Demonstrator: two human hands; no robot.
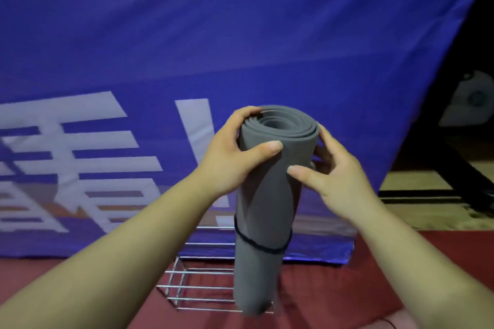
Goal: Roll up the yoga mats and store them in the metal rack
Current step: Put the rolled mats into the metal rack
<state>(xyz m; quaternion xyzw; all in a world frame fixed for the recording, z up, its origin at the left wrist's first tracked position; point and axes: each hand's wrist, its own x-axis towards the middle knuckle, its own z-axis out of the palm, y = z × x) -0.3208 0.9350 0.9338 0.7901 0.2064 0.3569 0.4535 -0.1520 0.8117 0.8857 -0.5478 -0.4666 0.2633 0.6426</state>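
A rolled grey yoga mat (pixel 263 203) stands upright in front of me, bound by a thin black band around its lower half. My left hand (pixel 232 157) grips its top end from the left, thumb across the front and fingers over the rim. On the mat's right side my right hand (pixel 334 176) holds the upper part, its thumb pressed on the front. The mat's lower end is over the silver wire metal rack (pixel 197 286) on the floor; whether it rests inside the rack I cannot tell.
A large blue banner (pixel 213 48) with white characters hangs right behind the rack. The floor (pixel 347 275) is dark red. At the right, a black frame (pixel 459 168) and a pale object (pixel 470 104) stand on a tan floor.
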